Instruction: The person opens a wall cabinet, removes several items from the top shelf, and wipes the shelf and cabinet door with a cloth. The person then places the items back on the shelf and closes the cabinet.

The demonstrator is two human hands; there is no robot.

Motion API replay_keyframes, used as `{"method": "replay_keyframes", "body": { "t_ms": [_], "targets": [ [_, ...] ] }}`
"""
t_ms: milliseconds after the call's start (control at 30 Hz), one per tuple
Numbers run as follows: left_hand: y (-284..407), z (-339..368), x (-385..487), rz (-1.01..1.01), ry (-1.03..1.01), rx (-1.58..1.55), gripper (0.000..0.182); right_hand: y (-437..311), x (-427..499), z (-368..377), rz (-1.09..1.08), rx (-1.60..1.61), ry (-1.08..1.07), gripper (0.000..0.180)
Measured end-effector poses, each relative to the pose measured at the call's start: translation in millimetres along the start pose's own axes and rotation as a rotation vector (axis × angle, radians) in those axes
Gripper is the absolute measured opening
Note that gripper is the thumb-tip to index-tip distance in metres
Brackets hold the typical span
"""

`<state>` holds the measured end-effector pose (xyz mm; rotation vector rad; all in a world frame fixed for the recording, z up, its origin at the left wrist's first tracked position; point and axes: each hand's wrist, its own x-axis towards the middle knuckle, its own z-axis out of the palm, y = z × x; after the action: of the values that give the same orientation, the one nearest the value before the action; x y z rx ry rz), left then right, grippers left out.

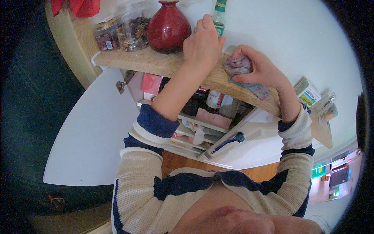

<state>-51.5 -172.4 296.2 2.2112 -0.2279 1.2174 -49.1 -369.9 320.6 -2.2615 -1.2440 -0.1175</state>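
My left hand (203,45) is curled about the lower part of a glass bottle (219,20) with a green label, just right of a dark red glazed vase (169,29). The palm and some of the fingers' contact are hidden from me. In my right hand (264,68) is a bunched, greyish-purple cloth (238,65), pressed on the wooden shelf top (140,60). One end of the cloth trails along the shelf's front edge. The wall rises directly behind both hands.
Left of the vase stand a clear jar of dried material (133,33) and a gold-lidded jar (106,35). Below, a white cabinet door (90,131) hangs open, with bottles and packets inside. A carton (306,92) and a toothpick holder (330,112) stand at right.
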Motion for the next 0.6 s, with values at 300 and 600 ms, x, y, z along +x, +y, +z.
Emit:
{"method": "replay_keyframes", "body": {
  "t_ms": [300,600],
  "targets": [
    [4.1,-3.6,-3.9,0.288,0.071,0.138,0.031,1.5,-1.1,6.2,0.005,-0.034,0.075,0.048],
    [1.7,-0.6,-2.4,0.163,-0.028,0.204,0.02,-0.2,-0.7,8.2,-0.015,-0.093,0.1,0.048]
  ]
}}
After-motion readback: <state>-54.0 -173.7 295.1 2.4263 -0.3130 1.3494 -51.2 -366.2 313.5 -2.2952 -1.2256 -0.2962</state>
